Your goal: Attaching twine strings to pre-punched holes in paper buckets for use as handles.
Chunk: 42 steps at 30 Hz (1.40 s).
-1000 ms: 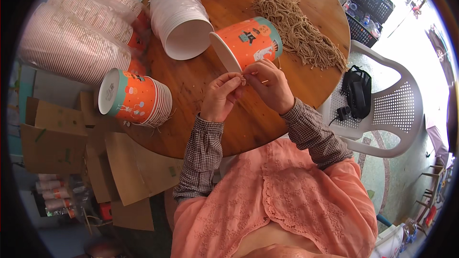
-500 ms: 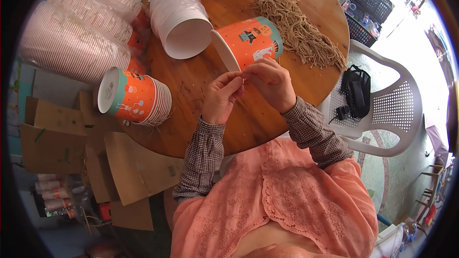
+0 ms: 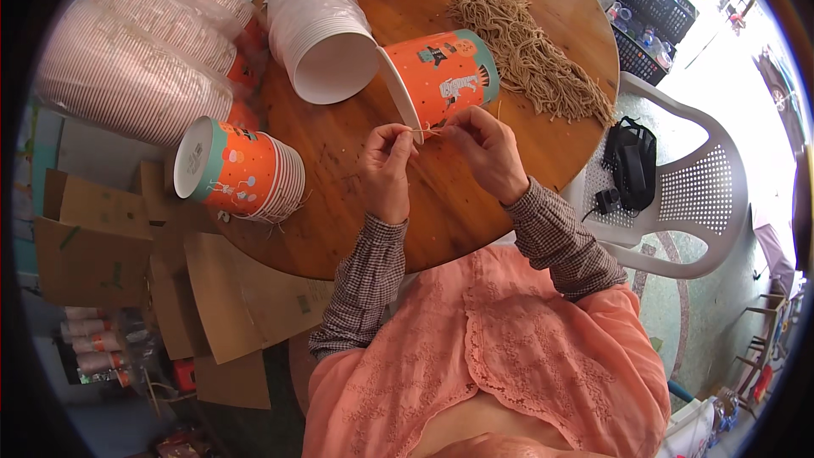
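Observation:
Between my two hands runs a thin tan string (image 3: 426, 131), with a loop or knot at its middle. My left hand (image 3: 387, 174) pinches one side of it between thumb and forefinger. The fingertips of my right hand (image 3: 490, 155) are closed on the other side. Just beyond them an orange and teal paper bucket (image 3: 445, 68) with cartoon figures lies on its side, its white rim toward the left. Whether the string is fastened to the bucket I cannot tell. A heap of tan strings (image 3: 534, 51) lies behind it on the round wooden table (image 3: 339, 242).
Nested orange buckets (image 3: 246, 174) lie at the table's left edge. A plastic-wrapped white stack (image 3: 318, 34) stands behind, with more bagged stacks (image 3: 136, 68) far left. Open cardboard boxes (image 3: 246, 297) sit below left. A white plastic chair (image 3: 699, 187) on the right holds a black bag (image 3: 632, 161).
My hands have drawn slightly apart, the string now showing between them. The right hand has lowered a little from the bucket. The bucket has tilted slightly.

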### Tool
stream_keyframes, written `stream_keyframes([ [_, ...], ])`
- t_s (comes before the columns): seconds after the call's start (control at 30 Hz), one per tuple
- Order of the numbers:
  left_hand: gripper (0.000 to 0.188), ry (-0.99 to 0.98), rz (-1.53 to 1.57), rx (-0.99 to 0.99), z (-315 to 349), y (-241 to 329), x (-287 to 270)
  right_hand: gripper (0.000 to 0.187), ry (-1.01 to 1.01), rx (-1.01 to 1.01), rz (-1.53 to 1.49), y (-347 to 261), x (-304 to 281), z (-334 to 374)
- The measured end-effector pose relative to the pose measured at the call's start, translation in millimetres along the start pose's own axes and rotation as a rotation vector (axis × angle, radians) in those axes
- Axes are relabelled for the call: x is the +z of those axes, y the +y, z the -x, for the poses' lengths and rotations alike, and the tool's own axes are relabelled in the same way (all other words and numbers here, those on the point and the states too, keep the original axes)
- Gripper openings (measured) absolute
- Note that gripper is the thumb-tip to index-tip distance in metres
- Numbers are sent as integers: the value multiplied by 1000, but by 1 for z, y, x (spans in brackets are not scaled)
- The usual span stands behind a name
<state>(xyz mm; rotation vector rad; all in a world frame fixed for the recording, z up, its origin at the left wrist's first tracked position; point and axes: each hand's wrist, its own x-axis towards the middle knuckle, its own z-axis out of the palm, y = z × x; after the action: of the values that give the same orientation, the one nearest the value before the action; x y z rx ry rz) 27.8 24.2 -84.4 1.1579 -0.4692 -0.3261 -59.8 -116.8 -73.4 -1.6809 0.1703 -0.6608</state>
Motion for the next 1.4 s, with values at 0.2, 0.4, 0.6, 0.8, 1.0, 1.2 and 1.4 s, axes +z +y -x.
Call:
stream_keyframes([
  [0.2,12,146,0,7,15,-11,1,10,-154,290,-380,3,15,21],
  [0.4,34,-36,352,-322,49,-30,-7,10,-93,208,-229,2,21,38],
  [0.6,24,-28,430,-303,57,-40,-4,10,-78,77,-106,2,22,50],
  [0.8,20,55,482,-432,51,-34,-14,26,-50,-145,73,4,32,71],
  [1.0,15,4,757,-703,27,-17,-12,29,-356,-467,108,4,44,94],
  [1.2,16,-158,914,-800,26,-31,-16,33,-501,-472,12,-26,37,106],
  [1.4,20,-115,932,-832,26,-16,-15,35,-550,-482,76,-34,12,105],
])
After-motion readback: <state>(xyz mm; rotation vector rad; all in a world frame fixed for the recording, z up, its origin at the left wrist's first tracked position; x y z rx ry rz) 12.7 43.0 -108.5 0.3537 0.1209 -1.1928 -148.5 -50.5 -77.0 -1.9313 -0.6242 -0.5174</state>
